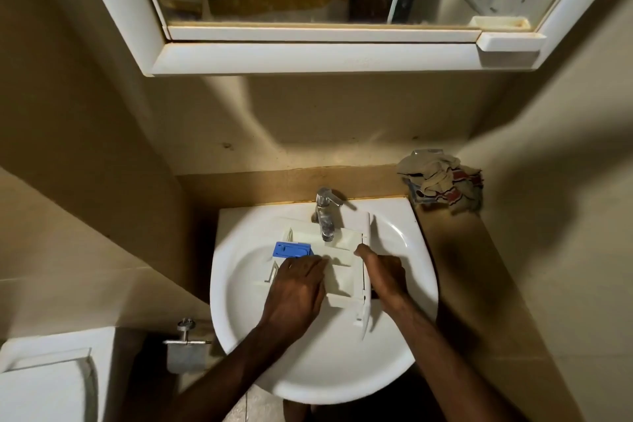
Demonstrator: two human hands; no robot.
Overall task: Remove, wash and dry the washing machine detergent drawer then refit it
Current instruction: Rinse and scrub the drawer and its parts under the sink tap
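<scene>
The detergent drawer (pixel 342 271) lay in the basin (pixel 308 370) under the tap (pixel 325 216) at twelve o'clock for rinsing; left hand (pixel 298 288) pressed flat, fingers spread, right hand (pixel 383 276) gripping its front panel to steady it.

Pretty clearly a small home bathroom. There's a white ceramic washbasin (pixel 394 346) with a chrome tap (pixel 325 212) set against a beige wall, and a white-framed mirror cabinet (pixel 308 56) hanging right above it. Off to the lower left you can see a metal toilet roll holder (pixel 186 349) on the wall and the lid of a white toilet cistern (pixel 51 384). A crumpled cloth (pixel 442 181) sits on the brown counter (pixel 455 250) in the corner.
</scene>
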